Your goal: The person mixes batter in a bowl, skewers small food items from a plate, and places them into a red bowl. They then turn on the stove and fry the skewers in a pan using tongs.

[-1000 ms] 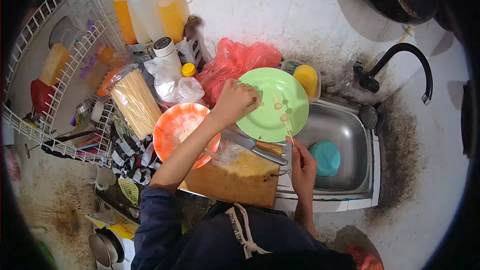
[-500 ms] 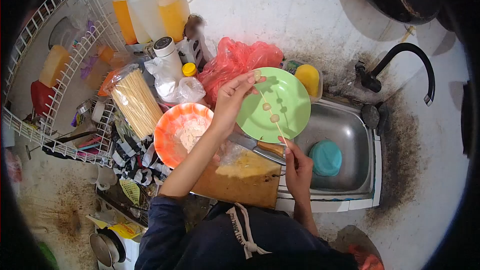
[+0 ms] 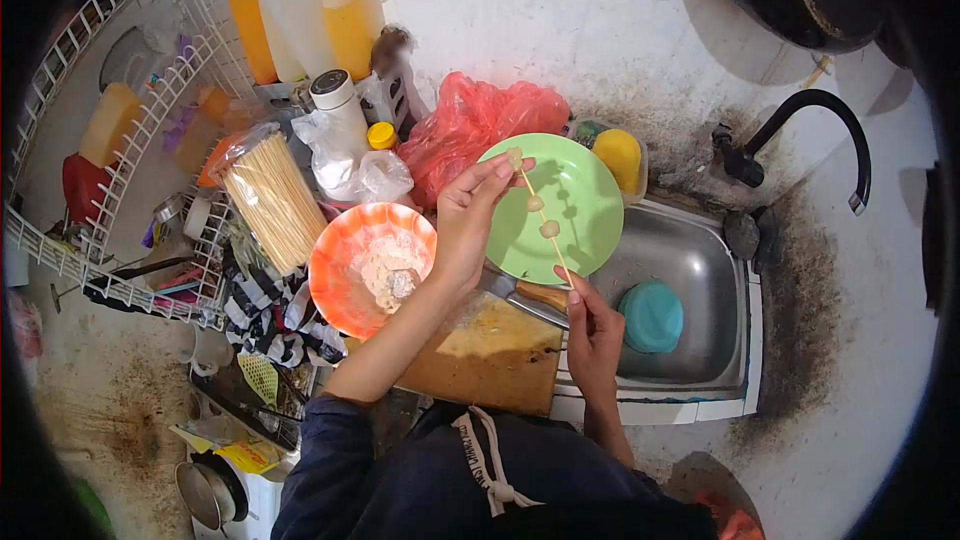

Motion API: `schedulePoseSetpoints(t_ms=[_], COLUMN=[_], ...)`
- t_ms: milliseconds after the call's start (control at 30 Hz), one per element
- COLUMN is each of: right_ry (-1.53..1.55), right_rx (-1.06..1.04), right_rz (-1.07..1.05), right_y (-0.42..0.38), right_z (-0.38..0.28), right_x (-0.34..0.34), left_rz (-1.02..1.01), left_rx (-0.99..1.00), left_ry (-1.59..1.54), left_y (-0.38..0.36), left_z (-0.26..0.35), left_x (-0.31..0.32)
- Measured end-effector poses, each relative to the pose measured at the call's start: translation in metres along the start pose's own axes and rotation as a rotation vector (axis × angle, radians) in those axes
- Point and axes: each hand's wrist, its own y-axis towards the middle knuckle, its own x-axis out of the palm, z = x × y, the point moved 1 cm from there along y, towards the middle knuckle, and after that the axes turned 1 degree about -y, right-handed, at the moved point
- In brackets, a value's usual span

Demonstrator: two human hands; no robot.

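A thin wooden skewer (image 3: 560,258) slants over the green plate (image 3: 598,180), with two pale round balls (image 3: 549,229) spaced along its middle. Up at its far end, my left hand (image 3: 472,215) pinches another pale ball (image 3: 514,156) between thumb and fingers. The lower end of the stick sits between the thumb and fingers of my right hand (image 3: 596,335). Beneath my left forearm lie an orange-and-white bowl (image 3: 330,252) with pale dough or floury mix in it and a wooden cutting board (image 3: 500,365). A knife (image 3: 540,308) rests by the plate's near edge.
At right is a steel sink (image 3: 705,290) holding a teal round item (image 3: 652,316), under a black faucet (image 3: 800,105). A pack of skewers (image 3: 268,202), a red plastic bag (image 3: 480,120), squeeze bottles (image 3: 350,25) and a white dish rack (image 3: 130,150) stand left and behind.
My left hand has shifted slightly right and down along with its forearm, uncovering more of the bowl. My right hand stays nearly still, holding the skewer.
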Motion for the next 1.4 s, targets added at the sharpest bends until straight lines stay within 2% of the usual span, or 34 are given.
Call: schedulePoseSetpoints(t_ms=[133,200,433,800,933,1100,1333,1400], right_ry=[0.015,0.02,0.037,0.096,0.122,0.096,0.057,0.064], right_rx=[0.042,0.134,0.113,0.134,0.158,0.072,0.076,0.15], right_rz=[-0.018,-0.079,-0.077,-0.043,-0.068,-0.04,-0.033,-0.085], right_y=[-0.002,-0.003,-0.003,-0.009,-0.01,-0.01,-0.011,-0.012], right_z=[-0.004,-0.008,-0.008,-0.012,-0.015,-0.013,-0.012,-0.014], right_x=[-0.001,-0.002,0.0,0.017,0.017,0.018,0.017,0.015], left_rz=[0.025,0.039,0.026,0.181,0.121,0.096,0.131,0.136], left_rx=[0.024,0.043,-0.007,0.159,0.156,0.104,0.06,0.083], left_ry=[-0.004,-0.005,0.001,-0.11,-0.077,-0.131,-0.089,-0.16], left_y=[0.001,0.002,-0.003,-0.007,-0.006,-0.008,-0.008,-0.009], left_z=[-0.002,-0.002,-0.002,-0.016,-0.015,-0.007,-0.004,-0.005], left_x=[-0.001,-0.002,-0.001,-0.005,-0.01,-0.005,-0.002,-0.001])
